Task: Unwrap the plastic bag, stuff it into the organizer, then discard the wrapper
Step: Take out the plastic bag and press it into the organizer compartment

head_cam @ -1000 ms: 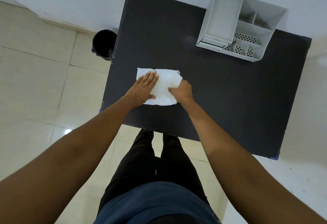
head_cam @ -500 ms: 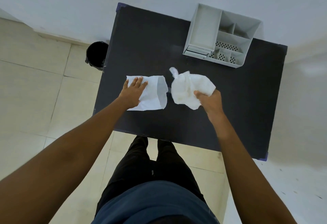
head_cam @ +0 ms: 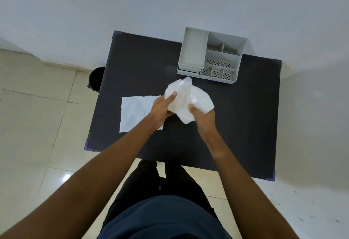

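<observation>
The worktop [head_cam: 236, 125] is black with small purple corners. The plastic bag [head_cam: 188, 99] is see-through white. The wrapper [head_cam: 136, 114] is plain white. The organizer [head_cam: 211, 55] is light grey, with rows of little dots in its near boxes. The bin [head_cam: 96, 78] is black. The floor [head_cam: 37, 116] has cream tiles.

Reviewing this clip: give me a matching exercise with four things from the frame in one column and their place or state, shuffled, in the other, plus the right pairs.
Things:
1. plastic bag
2. wrapper
3. organizer
4. bin

Places or states:
A. on the floor beside the table's far left corner
B. lying flat on the table
C. crumpled between the left hand and right hand
D. standing empty at the table's far edge

Pairs: 1-C, 2-B, 3-D, 4-A
</observation>
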